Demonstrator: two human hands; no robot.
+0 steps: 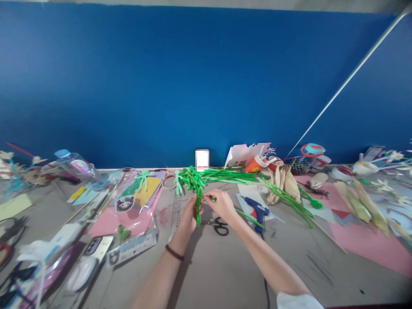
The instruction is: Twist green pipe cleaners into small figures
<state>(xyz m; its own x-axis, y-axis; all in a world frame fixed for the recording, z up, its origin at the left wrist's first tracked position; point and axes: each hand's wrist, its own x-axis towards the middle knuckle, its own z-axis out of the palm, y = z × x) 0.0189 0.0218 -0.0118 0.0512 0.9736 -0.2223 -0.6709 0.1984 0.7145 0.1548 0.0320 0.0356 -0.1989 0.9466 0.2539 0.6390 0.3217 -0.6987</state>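
Note:
A bundle of green fuzzy stems [198,210] stands upright in my left hand [189,213], whose fingers are wrapped round it. My right hand [222,204] is just to the right, its thumb and fingers pinched at the bundle's side on a small dark green piece. Behind both hands a pile of green stems [228,176] lies along the back of the table. Black-handled scissors [221,226] rest on the table beneath my right wrist. A blue glue gun [257,210] lies to the right of my right hand, beside another green stem.
On the left are a plastic bag with coloured sheets [146,214], a bottle [75,165] and a phone [99,249]. To the right lie dried husks [285,184], cups [255,164], more green stems and pink paper [370,249]. A lit screen [202,159] stands against the blue wall.

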